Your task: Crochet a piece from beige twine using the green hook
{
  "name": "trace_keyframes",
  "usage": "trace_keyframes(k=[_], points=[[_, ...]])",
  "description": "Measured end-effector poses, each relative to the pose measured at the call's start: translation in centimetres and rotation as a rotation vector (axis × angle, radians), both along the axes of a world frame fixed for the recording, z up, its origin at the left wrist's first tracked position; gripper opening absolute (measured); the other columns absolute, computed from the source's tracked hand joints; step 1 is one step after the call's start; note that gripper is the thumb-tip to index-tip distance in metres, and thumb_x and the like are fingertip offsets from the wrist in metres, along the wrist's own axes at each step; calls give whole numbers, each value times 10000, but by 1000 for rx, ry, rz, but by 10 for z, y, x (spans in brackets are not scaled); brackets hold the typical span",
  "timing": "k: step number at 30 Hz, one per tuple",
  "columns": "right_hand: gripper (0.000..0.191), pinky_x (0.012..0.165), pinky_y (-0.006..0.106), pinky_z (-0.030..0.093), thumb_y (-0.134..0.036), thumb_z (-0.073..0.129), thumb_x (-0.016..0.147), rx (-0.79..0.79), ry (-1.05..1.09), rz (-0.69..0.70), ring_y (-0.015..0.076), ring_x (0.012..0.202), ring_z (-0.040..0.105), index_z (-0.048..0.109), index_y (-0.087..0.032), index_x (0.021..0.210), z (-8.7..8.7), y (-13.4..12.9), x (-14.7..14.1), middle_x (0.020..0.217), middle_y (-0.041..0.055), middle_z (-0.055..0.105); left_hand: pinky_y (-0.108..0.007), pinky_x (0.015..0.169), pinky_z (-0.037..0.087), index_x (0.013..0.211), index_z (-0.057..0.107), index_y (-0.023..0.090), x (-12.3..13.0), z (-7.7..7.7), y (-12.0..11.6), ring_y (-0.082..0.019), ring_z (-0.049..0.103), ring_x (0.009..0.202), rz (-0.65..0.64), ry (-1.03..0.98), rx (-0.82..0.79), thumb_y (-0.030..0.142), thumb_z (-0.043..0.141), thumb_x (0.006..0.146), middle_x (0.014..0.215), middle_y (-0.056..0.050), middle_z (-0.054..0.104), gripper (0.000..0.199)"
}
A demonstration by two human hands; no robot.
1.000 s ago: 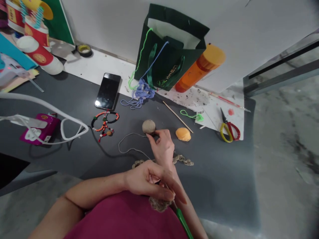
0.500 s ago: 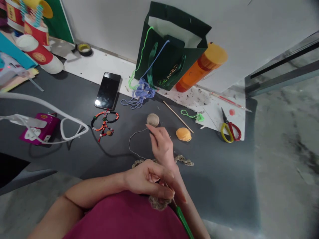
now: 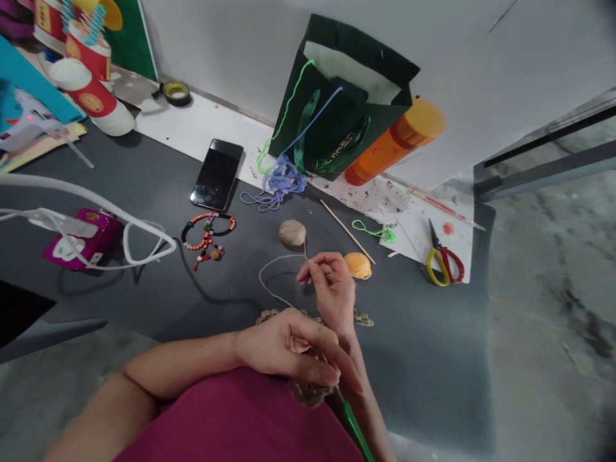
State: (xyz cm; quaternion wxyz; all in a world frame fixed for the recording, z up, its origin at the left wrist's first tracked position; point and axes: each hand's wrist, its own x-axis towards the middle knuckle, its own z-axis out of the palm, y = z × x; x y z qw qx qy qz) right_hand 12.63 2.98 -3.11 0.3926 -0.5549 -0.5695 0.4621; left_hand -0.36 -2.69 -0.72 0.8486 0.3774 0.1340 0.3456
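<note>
The dark grey counter [image 3: 423,359] meets a pale wall [image 3: 231,58], with mottled floor [image 3: 543,289] to the right. A beige yarn ball [image 3: 292,232] lies on it; the right hand's [image 3: 334,285] grip pinches its strand [image 3: 305,248], the left hand's [image 3: 289,346] grip clasps crochet work [image 3: 310,393].

yarn ball [image 3: 292,232]: matt fibre | green handle [image 3: 355,428]: smooth plastic | phone [image 3: 219,173]: glossy | stick [image 3: 347,231]: wood
</note>
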Motion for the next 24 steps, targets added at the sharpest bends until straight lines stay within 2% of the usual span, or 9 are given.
trace_keyframes(k=[2,4,8,12,14,16,19,21,24], points=[[181,489,249,399,-425,572,935,-41,-81,-69,120,413,484,559,-244,940,2,3,5,461,-97,529,-241,644,504,936,823,150,0,-1,0,-98,545,608,-3,21,-14,619,777,786,739,-42,676,495],[242,480,257,333,-442,617,891,-46,-243,-102,117,388,402,609,-228,1002,0,6,11,410,-122,444,-247,642,503,933,823,144,0,-1,0,-101,548,609,-6,47,-26,645,780,766,742,-48,676,530],[211,509,269,277,-423,692,807,-71,-443,11,108,449,376,683,-224,738,-6,6,22,453,-77,453,-255,580,486,968,825,143,0,-2,1,-124,580,600,-37,95,-35,648,769,775,700,-55,668,544],[273,475,254,298,-462,706,803,-241,-177,207,99,443,376,720,-216,686,-3,5,24,469,-62,488,-257,599,489,953,828,142,0,2,3,-119,573,605,-18,90,-18,647,767,780,705,-55,665,538],[314,458,251,326,-513,705,815,-295,5,215,104,440,400,746,-218,716,-1,6,22,477,-54,510,-257,633,495,936,828,136,0,3,4,-116,569,625,6,78,-7,635,769,785,726,-59,671,524],[338,500,257,400,-549,705,824,-229,139,123,118,507,476,754,-231,718,-2,8,20,561,-27,581,-258,646,500,942,826,134,0,4,4,-118,576,639,7,67,-10,632,769,787,743,-64,682,525],[332,674,305,518,-567,717,829,-76,189,25,158,718,604,754,-262,703,-4,9,18,752,11,665,-256,629,504,963,824,136,-1,3,3,-122,592,635,-12,62,-19,635,763,792,745,-68,694,531],[336,822,361,552,-575,707,848,-40,174,72,196,903,666,759,-273,711,-5,8,15,898,38,710,-251,616,503,972,823,138,-1,2,3,-121,600,627,-13,52,-15,610,760,810,744,-68,699,503],[378,998,451,541,-592,652,897,-79,234,252,252,1162,681,736,-264,728,-4,4,8,1198,71,744,-243,653,513,956,824,149,0,2,3,-115,605,643,16,9,5,555,762,835,766,-63,709,428]])
